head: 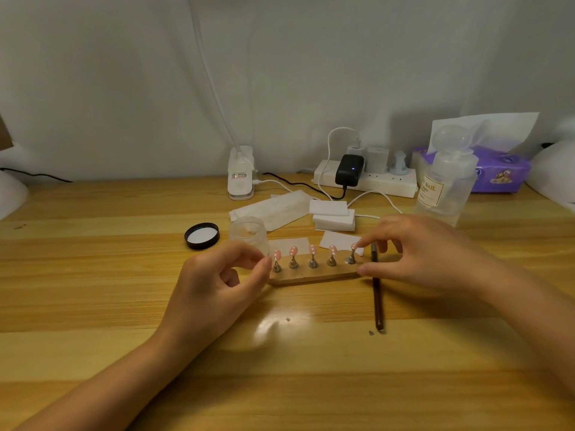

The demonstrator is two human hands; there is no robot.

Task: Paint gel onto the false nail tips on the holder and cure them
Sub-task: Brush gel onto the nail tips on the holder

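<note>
False nail tips (312, 249): five pink tips were seen standing on small metal stands in a row along a wooden holder (314, 276), which lay on the worktop (124, 275) between the two hands.
Risk, smudging: the right index fingertip was placed at the rightmost tip; if gel there was uncured, it could be smeared or marked by that touch.
Risk, toppling: the rightmost stand appeared tilted; were the holder shifted unevenly, the stands could be knocked over or loosened.
Risk, spill: an open clear jar (249, 231) stood just behind the left end of the holder, its black lid (202, 235) set beside it; it could be tipped by the left hand's knuckles.
Risk, brush: a dark-handled brush (377, 293) lay on the worktop under the right hand and could be rolled or dragged.
Left hand (214, 284): held curled, thumb and forefinger brought together at the left end of the holder by the first stand; whether anything was actually pinched could not be told.
Right hand (413, 253): spread loosely over the right end, thumb laid against the holder's front edge, index reaching to the last tip; a light pinch was suggested.
Curing lamp: a white domed object (553, 172) at the far right edge was judged a possible lamp.
</note>
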